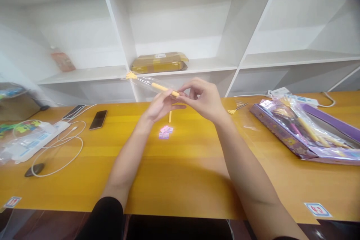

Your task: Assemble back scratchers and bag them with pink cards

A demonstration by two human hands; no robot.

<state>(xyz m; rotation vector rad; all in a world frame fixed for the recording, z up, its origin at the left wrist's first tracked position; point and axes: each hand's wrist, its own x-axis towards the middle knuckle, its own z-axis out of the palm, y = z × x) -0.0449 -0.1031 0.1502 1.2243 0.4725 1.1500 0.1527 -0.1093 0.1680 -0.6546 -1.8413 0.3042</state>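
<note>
A yellow-handled stick [161,87] with a small yellow hand-shaped end lies in a clear plastic sleeve, raised above the table and slanting up to the left. My left hand [161,107] is closed on it near the handle's lower end. The fingertips of my right hand [201,97] pinch the same end, thumb and fingers together. Below the hands, small pink and purple cards [165,132] lie on the table, with part of another yellow stick [170,116] behind them, partly hidden by my left hand.
At right, a purple box [284,135] holds several wrapped sticks; another stick [237,108] lies beside it. At left are a phone [98,119], white cables, a power strip [42,142] and a dark mouse [34,170]. A brown package [159,63] sits on the shelf behind.
</note>
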